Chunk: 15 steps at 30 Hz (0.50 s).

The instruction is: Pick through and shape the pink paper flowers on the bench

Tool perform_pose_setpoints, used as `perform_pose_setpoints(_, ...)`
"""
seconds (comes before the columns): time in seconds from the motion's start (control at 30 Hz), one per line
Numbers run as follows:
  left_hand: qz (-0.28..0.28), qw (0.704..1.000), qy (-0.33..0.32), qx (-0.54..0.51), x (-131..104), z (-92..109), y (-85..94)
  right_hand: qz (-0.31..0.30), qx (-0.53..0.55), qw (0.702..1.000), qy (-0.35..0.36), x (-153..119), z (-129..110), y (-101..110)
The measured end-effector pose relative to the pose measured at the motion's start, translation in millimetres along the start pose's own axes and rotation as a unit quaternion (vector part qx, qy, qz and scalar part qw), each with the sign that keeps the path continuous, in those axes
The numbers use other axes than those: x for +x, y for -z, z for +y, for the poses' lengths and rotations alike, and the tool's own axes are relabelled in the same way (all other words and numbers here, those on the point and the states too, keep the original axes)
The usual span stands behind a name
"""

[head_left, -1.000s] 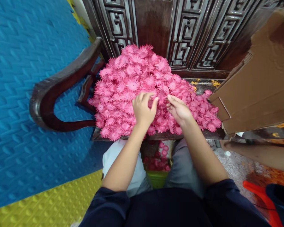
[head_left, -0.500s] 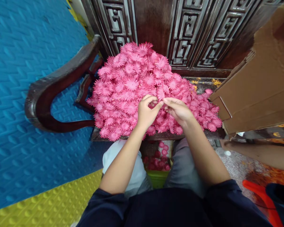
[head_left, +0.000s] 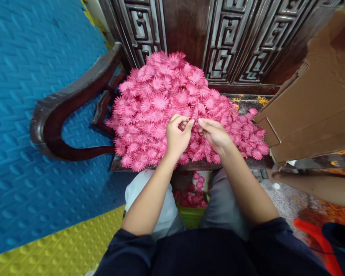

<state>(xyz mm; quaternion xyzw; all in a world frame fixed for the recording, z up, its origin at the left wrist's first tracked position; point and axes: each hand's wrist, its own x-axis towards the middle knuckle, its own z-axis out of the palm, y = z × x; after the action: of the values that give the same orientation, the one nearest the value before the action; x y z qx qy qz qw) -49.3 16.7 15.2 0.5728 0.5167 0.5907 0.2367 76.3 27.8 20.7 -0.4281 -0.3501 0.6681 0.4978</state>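
A large heap of pink flowers (head_left: 158, 103) covers much of the dark wooden bench (head_left: 204, 166). Over the front of the heap, my left hand (head_left: 178, 133) pinches thumb against forefinger at a pink flower (head_left: 194, 115). Just to the right, my right hand (head_left: 215, 134) is closed too, thumb and forefinger together. What it holds is too small to make out. A small gap lies between the fingertips of the two hands. More pink flowers (head_left: 194, 197) lie in a green container (head_left: 191, 215) below, between my knees.
The curved wooden armrest (head_left: 71, 153) rises at the left. Carved dark panels (head_left: 186, 38) stand behind the heap. On the right is a cardboard box (head_left: 313, 103), with another person's bare limb (head_left: 319, 188) and a red-orange object (head_left: 316, 237) below it.
My left hand has moved slightly left, so the fingertips that met are now a little apart. The right hand has shifted only slightly.
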Motion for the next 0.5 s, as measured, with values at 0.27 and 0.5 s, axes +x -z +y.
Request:
perform_pose_setpoints(0.27, 0.062, 0.998, -0.005, 0.025, 6, -3, 7.1, 0.077, 0.017, 0.996, 0.037, 13, 9, 14)
perform_pose_setpoints(0.5, 0.197, 0.965, 0.034, 0.172, 24, -18, 24.9, 0.095, 0.011, 0.995, 0.041, 13, 1, 22)
